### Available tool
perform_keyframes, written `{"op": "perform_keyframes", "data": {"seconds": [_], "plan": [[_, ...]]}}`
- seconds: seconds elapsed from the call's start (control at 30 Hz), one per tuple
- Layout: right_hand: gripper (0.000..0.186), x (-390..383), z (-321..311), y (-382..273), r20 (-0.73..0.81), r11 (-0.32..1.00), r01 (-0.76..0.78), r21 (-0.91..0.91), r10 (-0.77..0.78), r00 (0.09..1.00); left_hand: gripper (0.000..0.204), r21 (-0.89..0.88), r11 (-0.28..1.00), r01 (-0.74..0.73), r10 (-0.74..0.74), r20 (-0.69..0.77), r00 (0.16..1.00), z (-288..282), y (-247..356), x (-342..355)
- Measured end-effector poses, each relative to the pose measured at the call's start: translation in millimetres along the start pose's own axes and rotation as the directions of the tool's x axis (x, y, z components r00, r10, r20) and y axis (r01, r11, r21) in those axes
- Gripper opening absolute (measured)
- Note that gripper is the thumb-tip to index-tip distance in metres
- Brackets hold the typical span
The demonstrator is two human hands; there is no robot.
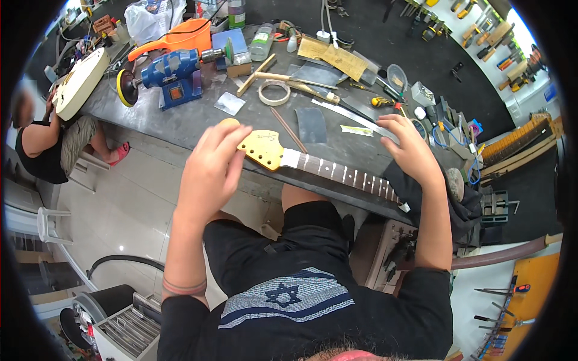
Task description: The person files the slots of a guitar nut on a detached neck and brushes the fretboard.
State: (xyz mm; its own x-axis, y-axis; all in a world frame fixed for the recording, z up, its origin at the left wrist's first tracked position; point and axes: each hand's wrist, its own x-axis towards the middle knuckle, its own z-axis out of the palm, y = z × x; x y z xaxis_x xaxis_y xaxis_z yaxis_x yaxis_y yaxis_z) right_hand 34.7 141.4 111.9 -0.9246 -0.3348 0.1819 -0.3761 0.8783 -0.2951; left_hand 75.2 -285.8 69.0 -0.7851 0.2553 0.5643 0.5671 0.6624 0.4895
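Yellow at its glossy, flared headstock point(263, 150) and dark along its pale-barred fretboard point(337, 172), the guitar neck point(355, 178) lay at the grey workbench's point(201, 114) front edge as we seemingly positioned it. Our left hand point(211, 165) was curled by the headstock, grip unclear; our right hand point(414, 144) was loosely spread, empty. Next, we judged, called for steadying both ends.

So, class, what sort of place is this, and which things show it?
Probably a guitar workshop: the guitar neck, cream guitar body and wall-hung hand tools suggest it.
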Motion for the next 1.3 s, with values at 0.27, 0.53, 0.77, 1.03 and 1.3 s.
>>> {"op": "perform_keyframes", "data": {"seconds": [0.27,0.53,0.77,1.03,1.3], "plan": [[0.033,14.3,29.3,-53.5,0.051,0.978,0.173,0.120,-0.180,0.982,0.045,0.207,0.973,-0.102,0.071,0.150,0.986,88.1,-95.5,138.0],[0.030,9.1,27.4,-29.9,0.107,0.979,0.165,0.117,-0.178,0.978,0.037,0.495,0.848,-0.192,-0.041,0.422,0.906,143.4,-119.9,188.0],[0.028,11.9,19.0,-13.6,0.077,0.983,0.177,0.040,-0.179,0.981,0.023,0.243,0.961,-0.132,0.068,0.257,0.964,121.6,-122.6,182.1],[0.024,41.4,22.3,30.1,0.090,0.991,0.132,0.025,-0.134,0.987,0.034,-0.701,0.652,0.288,-0.377,0.030,0.926,30.5,-27.0,67.7],[0.024,76.9,54.1,-3.1,0.073,0.956,0.287,-0.057,-0.283,0.957,0.039,-0.788,0.492,0.371,-0.647,-0.046,0.761,-3.8,-4.9,-100.2]]}}
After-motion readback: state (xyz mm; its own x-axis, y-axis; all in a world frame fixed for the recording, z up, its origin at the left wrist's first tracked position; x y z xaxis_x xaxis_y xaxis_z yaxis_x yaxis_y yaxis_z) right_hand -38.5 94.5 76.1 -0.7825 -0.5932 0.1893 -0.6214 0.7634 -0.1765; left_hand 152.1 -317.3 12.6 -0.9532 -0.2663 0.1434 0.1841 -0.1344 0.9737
